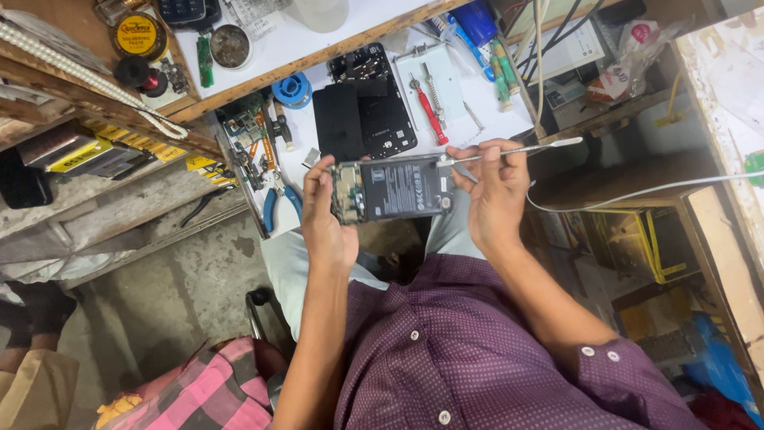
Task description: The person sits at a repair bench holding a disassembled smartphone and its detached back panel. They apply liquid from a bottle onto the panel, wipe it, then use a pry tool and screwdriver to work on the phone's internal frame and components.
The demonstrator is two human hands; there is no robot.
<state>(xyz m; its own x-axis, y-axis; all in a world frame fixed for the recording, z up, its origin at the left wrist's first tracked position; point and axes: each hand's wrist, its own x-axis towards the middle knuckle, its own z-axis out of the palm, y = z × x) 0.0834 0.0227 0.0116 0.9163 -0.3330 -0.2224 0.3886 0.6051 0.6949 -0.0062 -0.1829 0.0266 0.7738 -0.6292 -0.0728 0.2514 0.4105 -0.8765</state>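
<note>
Just above the lap, an opened phone [395, 189] is held level, back cover off, so the battery and board face up and can be gotten at. It's gripped at one end by the left hand [324, 219], fingers wrapped round the edge to keep it steady. A thin metal pry tool [517, 149] is pinched in the right hand [495, 191], tip laid on the phone's far corner. On the surface [477, 99] behind, a red screwdriver [430, 107] and blue pliers [280, 199] are kept within reach.
</note>
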